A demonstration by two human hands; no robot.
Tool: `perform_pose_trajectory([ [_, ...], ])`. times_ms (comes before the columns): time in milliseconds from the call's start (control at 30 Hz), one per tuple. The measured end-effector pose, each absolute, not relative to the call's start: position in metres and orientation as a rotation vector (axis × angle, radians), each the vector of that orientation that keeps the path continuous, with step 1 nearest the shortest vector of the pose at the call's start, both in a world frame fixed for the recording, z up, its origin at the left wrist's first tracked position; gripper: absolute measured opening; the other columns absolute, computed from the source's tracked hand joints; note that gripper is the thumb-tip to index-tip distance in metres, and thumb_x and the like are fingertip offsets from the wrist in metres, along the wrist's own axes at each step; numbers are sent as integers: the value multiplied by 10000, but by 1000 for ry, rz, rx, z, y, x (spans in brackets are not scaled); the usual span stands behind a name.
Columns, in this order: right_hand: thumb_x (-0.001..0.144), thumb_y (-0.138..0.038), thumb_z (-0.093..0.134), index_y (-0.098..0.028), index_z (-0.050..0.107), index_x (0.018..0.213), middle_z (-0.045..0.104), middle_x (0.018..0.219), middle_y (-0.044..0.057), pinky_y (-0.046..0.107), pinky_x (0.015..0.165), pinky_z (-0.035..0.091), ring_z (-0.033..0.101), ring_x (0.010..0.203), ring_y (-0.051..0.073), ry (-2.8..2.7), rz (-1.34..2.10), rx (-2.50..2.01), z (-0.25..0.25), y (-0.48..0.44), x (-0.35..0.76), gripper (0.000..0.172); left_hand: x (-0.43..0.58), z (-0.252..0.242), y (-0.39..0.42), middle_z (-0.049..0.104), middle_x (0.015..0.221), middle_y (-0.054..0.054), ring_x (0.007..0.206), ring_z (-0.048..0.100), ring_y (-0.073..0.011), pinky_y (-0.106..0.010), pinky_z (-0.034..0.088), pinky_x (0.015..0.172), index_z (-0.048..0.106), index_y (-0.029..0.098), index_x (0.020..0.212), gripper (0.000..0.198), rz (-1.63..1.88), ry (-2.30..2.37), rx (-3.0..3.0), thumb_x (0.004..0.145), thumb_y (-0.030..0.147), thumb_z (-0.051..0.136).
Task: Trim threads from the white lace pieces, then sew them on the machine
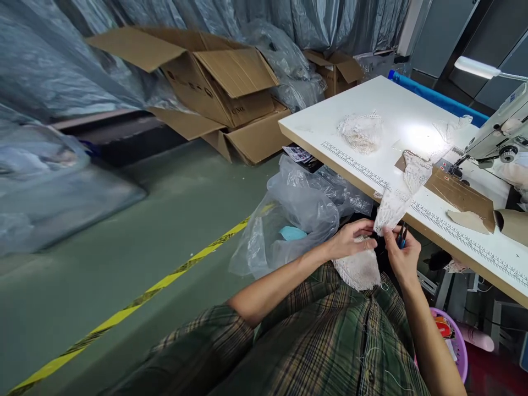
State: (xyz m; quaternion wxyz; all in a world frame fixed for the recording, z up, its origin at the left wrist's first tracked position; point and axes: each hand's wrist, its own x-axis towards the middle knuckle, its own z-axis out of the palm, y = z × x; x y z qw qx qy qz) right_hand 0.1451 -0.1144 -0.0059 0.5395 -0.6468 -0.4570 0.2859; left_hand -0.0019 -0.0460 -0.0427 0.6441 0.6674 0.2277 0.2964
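A strip of white lace fabric (394,204) hangs over the table's front edge, its lower end between my two hands. My left hand (353,241) is closed, its fingertips at the lace's left edge. My right hand (403,254) pinches the lace end between thumb and finger. Blue-handled thread snips (401,236) are tucked in that same hand, dark tips upward. Below my left hand, a white lace piece (358,270) lies on my lap. The strip runs back across the white table (305,122) toward the sewing machine (499,124).
A lace pile (362,132) sits on the table. Brown card (462,195) lies by the needle. Clear plastic bags (289,192) bulge under the table's left edge. Open cardboard boxes (214,82) stand behind. A purple basket (461,352) is at lower right. Yellow-black tape (165,283) crosses the floor.
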Motion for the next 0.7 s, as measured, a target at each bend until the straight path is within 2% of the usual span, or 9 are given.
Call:
perform_pose_trajectory([
  [100,839,-560,563,-184,597,690,474,561,-23,244,497,346,349,515,95,-1290,815,-1491,-3,-139,135,406,4,-30,-39,692,1132,-190,993,674,-270,-370,513,882,631,119,1141,952,506,330,1015,581,889,627],
  [167,875,-507,547,-188,543,626,446,553,-23,241,502,339,351,522,93,-1458,916,-1437,-2,-156,130,404,5,-25,-36,718,1062,-196,863,693,-240,-327,530,768,638,112,1104,984,417,280,861,524,906,640],
  [267,903,-380,542,-186,532,610,464,555,-24,242,537,349,381,537,93,-1705,1060,-1311,-2,-175,128,351,1,-18,-35,744,959,-154,692,658,-147,-232,490,634,654,108,1051,815,384,317,860,543,726,811],
  [367,897,-315,550,-183,617,716,547,608,-17,239,573,373,439,563,97,-1826,1144,-1238,-1,-180,136,234,-5,-14,-36,744,818,-93,671,640,-111,-193,462,630,687,97,920,580,368,386,996,556,483,921],
  [433,889,-386,570,-181,650,811,578,648,-8,237,567,382,465,574,106,-1740,1125,-1314,-1,-176,144,234,-9,-12,-36,736,770,-73,687,646,-114,-201,468,657,695,99,863,508,350,415,1059,582,460,914],
  [567,955,-597,367,-179,668,951,575,702,12,246,538,381,486,600,132,-1437,1067,-1520,-6,-162,159,515,-17,-10,-34,733,779,-56,669,628,-105,-216,471,660,721,107,880,497,323,462,1173,611,492,884],
  [633,964,-635,298,-178,666,920,546,688,11,250,527,363,472,598,135,-1389,1054,-1583,-11,-156,163,589,-19,-9,-33,727,775,-44,664,612,-100,-217,465,656,741,112,888,475,325,486,1257,627,488,870],
  [700,954,-653,321,-178,633,818,504,645,-2,251,517,342,442,577,128,-1411,1047,-1616,-15,-152,164,584,-21,-8,-33,731,802,-46,697,616,-109,-226,471,677,754,118,889,434,322,499,1325,657,473,850],
])
